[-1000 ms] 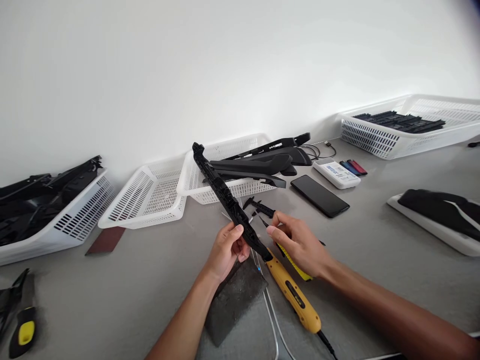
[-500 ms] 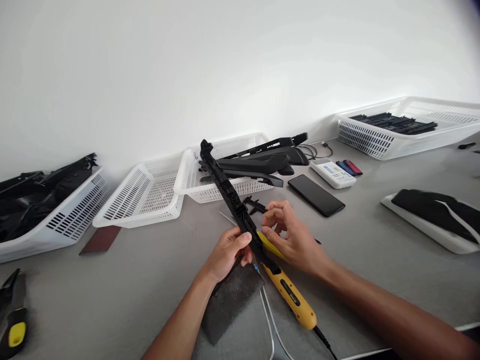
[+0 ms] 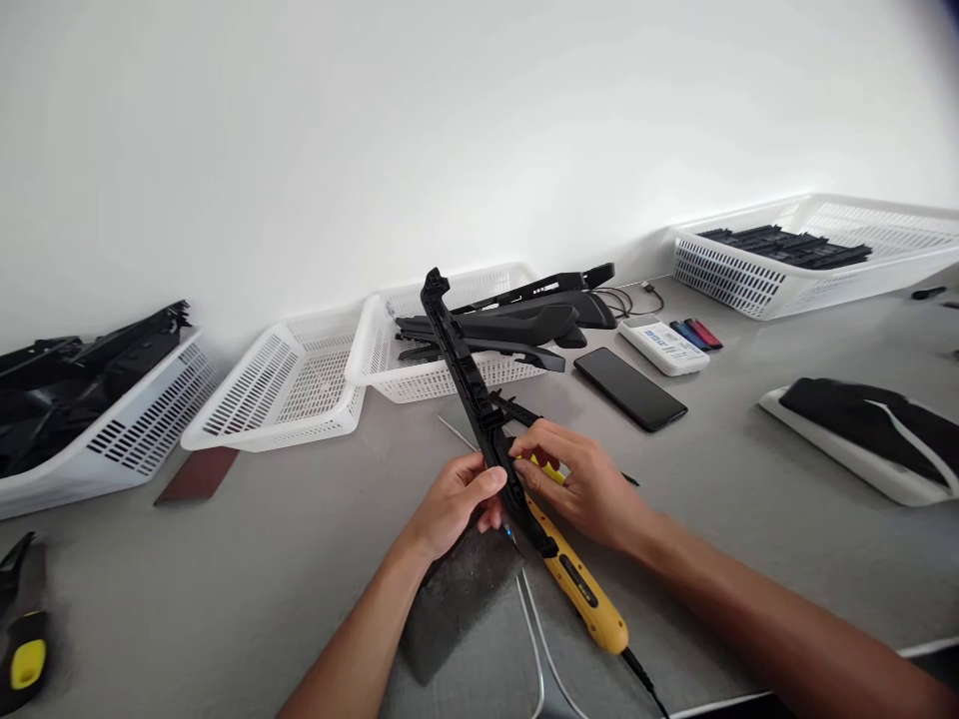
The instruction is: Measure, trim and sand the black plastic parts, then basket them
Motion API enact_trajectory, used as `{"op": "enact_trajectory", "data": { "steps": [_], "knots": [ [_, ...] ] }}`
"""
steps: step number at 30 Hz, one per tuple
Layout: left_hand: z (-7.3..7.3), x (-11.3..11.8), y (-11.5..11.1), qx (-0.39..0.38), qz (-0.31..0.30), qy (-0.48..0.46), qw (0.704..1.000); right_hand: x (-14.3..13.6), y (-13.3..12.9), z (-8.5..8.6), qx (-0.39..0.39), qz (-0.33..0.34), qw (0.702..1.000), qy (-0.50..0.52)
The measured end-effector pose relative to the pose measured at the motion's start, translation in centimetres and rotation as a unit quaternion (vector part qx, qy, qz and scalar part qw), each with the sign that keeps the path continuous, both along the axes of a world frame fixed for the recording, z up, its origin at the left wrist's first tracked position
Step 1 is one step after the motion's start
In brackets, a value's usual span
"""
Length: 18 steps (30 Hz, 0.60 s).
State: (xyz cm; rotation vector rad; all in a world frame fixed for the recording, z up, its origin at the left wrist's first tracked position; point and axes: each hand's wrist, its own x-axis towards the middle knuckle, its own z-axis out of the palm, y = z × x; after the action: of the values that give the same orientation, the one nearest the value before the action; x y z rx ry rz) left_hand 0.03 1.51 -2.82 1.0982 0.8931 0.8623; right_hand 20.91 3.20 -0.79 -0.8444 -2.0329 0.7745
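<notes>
A long black plastic trim strip [image 3: 466, 379], ribbed and slotted along its length, slants up and away over the table. My left hand [image 3: 454, 507] grips it near its lower end, thumb on top. My right hand [image 3: 580, 484] is closed, thumb and fingertips pinched against the strip's right side; whatever lies between them is hidden. Beneath the strip rests a yellow-handled corded tool [image 3: 588, 597], its front end covered. A dark flat pad [image 3: 457, 609] lies under my left hand. Black calipers [image 3: 516, 410] lie just beyond my right hand, partly covered.
White baskets hold black parts: one at left [image 3: 161, 404], one in the middle [image 3: 397, 384], one at right [image 3: 738, 285]. Another white basket [image 3: 277, 439] stands between. A phone [image 3: 630, 389], white box [image 3: 663, 347], sandpaper-like sheet [image 3: 196, 475] and yellow-black tool [image 3: 28, 659] lie around.
My right hand has moved slightly left and its fingertips have come in against the strip. The strip's far end has swung right and stands a little steeper.
</notes>
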Motion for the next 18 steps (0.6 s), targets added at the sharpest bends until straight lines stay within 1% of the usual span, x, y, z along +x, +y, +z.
{"op": "enact_trajectory", "data": {
  "steps": [5, 11, 14, 18],
  "knots": [
    [0.19, 0.04, -0.06, 0.004, -0.006, 0.002, 1.000, -0.04, 0.01, -0.06, -0.022, -0.014, 1.000, -0.015],
    [0.47, 0.09, -0.10, 0.004, -0.011, 0.014, 1.000, -0.15, -0.11, -0.53, -0.046, -0.020, 0.999, -0.018],
    [0.31, 0.09, -0.10, 0.006, -0.014, 0.007, 1.000, -0.34, -0.23, -0.63, -0.058, -0.021, 0.998, -0.014],
    [-0.02, 0.00, -0.06, 0.009, -0.019, -0.001, 1.000, -0.58, -0.34, -0.51, -0.078, -0.039, 0.996, -0.008]
  ]
}}
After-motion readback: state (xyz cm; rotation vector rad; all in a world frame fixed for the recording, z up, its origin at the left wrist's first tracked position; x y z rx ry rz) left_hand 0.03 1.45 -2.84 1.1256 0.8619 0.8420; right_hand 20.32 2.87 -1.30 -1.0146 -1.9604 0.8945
